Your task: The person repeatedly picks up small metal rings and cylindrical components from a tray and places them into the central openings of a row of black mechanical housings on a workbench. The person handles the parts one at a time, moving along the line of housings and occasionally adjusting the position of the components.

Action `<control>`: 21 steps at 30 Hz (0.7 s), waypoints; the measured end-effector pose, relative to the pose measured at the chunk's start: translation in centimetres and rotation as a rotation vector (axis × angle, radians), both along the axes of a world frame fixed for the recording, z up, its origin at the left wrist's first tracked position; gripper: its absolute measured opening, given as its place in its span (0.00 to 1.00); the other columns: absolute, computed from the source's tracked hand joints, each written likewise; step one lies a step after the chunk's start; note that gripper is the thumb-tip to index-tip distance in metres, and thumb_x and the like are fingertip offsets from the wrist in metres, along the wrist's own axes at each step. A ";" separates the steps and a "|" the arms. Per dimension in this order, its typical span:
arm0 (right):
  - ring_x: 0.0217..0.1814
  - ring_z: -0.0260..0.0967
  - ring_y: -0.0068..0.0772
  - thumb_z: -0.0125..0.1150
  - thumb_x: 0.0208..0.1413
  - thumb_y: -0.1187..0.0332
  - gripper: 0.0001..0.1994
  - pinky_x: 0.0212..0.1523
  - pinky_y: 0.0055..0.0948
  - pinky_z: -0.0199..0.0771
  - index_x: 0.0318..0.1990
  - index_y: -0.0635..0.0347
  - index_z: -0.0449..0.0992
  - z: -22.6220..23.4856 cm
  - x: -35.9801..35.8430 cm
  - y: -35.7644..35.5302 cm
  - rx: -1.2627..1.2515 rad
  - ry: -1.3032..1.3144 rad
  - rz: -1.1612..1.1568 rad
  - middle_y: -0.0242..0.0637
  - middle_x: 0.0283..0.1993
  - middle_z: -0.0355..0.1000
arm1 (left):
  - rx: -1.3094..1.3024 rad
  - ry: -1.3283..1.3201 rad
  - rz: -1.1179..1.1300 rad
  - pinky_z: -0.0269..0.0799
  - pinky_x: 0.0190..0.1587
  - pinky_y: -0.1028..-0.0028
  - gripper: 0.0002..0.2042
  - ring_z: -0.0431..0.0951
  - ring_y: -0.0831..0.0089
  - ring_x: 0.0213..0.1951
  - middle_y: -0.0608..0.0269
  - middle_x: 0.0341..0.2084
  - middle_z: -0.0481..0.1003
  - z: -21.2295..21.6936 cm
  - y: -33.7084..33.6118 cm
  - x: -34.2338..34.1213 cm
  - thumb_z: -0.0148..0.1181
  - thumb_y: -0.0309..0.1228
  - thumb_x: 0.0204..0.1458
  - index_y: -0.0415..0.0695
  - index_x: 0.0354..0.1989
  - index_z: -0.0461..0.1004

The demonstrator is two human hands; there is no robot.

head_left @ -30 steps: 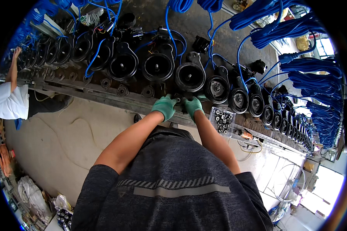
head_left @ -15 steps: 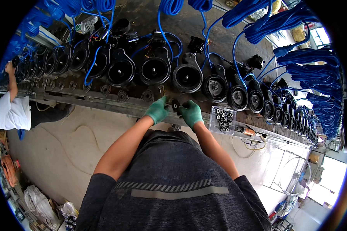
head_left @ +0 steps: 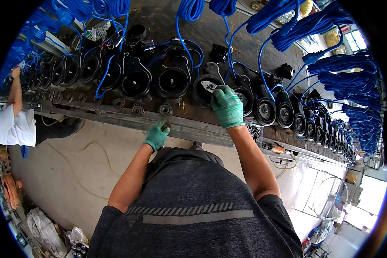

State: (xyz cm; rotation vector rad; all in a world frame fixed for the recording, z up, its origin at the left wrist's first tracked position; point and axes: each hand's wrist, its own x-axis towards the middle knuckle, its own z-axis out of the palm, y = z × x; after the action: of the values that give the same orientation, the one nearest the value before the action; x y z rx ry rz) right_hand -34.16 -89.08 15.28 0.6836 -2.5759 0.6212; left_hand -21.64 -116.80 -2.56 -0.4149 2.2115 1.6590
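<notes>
Since the last frame: right hand (head_left: 227, 106) went from beside the left, near the front edge, out to the round black housing ahead of it; the black disc (head_left: 209, 84) went with it. Left hand (head_left: 157, 136) dropped back toward the body.

Disc now sits in the mouth of that housing (head_left: 197, 91), just ahead-left of the right hand, grey diamond-shaped plate face up. Right fingers are bent over its near edge; tips hidden, can't tell if they're pinching it. Left hand half-curled at the front rail (head_left: 198, 136); can't tell if it's holding anything.

Around: tabletop (head_left: 194, 112) between and beyond the hands. Small round part (head_left: 165, 109) just ahead of the left hand, more like it in a row further left. Next housing (head_left: 244, 98) is right behind the right hand, partly covered by it; row of housings runs off both ways.

In the way: right forearm covers part of the clear box (head_left: 254, 133) of small ringed parts. Orange-bodied tool (head_left: 276, 148) right of that. Blue cord (head_left: 230, 43) comes down beyond the right hand near a dark block (head_left: 219, 52); coiled blue cables (head_left: 344, 81) far right. Co-worker in a white top (head_left: 17, 127) well left of the left hand.
</notes>
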 end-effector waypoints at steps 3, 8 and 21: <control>0.41 0.76 0.48 0.68 0.52 0.72 0.06 0.39 0.42 0.78 0.38 0.56 0.78 -0.8 -0.1 0.2 0.048 0.037 0.039 0.39 0.43 0.76 | -0.030 0.017 -0.014 0.74 0.57 0.70 0.19 0.81 0.68 0.54 0.53 0.54 0.80 0.4 0.2 0.3 0.59 0.26 0.63 0.37 0.62 0.72; 0.46 0.75 0.48 0.66 0.51 0.73 0.07 0.46 0.44 0.78 0.39 0.57 0.79 -0.5 0.6 0.6 -0.002 0.019 0.123 0.40 0.44 0.77 | -0.133 0.020 -0.085 0.74 0.58 0.69 0.20 0.81 0.66 0.54 0.53 0.55 0.80 2.0 0.8 0.4 0.59 0.27 0.63 0.37 0.63 0.72; 0.45 0.75 0.55 0.68 0.53 0.70 0.16 0.46 0.47 0.77 0.51 0.59 0.79 -7.1 11.2 10.9 -0.142 -0.471 -0.521 0.49 0.46 0.76 | -0.077 -0.131 -0.091 0.71 0.61 0.67 0.19 0.79 0.61 0.57 0.50 0.57 0.78 2.2 0.0 1.0 0.58 0.28 0.64 0.39 0.63 0.73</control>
State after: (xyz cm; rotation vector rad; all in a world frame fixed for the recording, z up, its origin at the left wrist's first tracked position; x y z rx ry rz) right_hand -22.99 -78.16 8.19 -0.2165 -2.9145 0.8448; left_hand -20.60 -116.80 -0.38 -0.4240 2.1697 1.4609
